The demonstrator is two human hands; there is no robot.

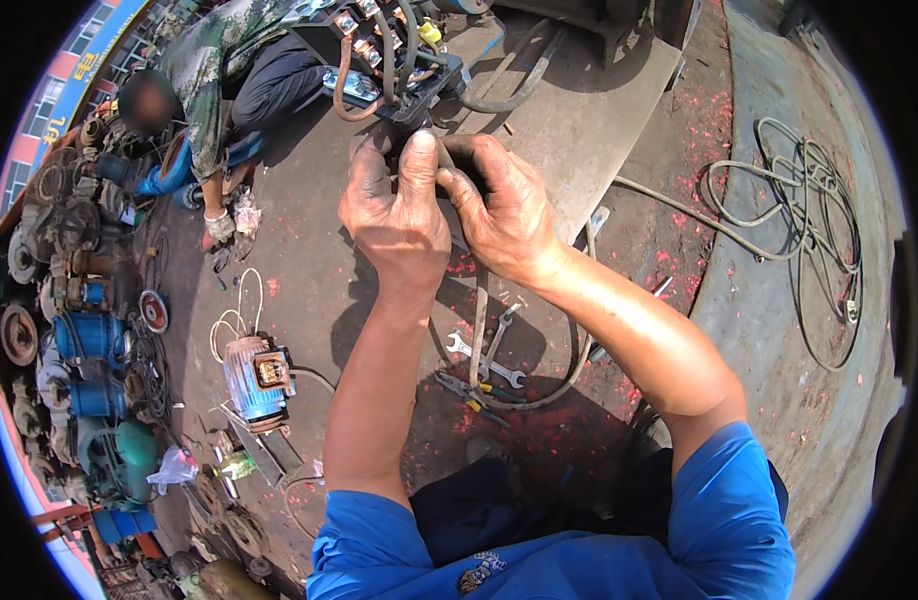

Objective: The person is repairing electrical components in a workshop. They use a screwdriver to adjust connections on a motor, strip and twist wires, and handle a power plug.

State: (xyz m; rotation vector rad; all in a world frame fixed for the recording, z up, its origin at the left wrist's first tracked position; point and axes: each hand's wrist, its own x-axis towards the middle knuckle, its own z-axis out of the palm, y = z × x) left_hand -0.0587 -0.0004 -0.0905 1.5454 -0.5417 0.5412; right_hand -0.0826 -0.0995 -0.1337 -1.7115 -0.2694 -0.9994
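Observation:
My left hand (394, 210) and my right hand (499, 210) are close together, thumbs and fingers pinched around a grey cable (479, 320) that hangs down below them. The exact part between my fingertips is mostly hidden. Just above them is a black terminal block (379, 60) with several copper lugs, bolts and thick leads. On the ground below lie open-end wrenches (494, 350) and pliers with yellow-marked handles (474, 400).
A co-worker in camouflage (199, 80) crouches at upper left. A blue motor (254, 375) sits at left beside piled pumps and motors (89, 340). A metal plate (629, 110) lies behind my hands; coiled cable (779, 200) lies at right.

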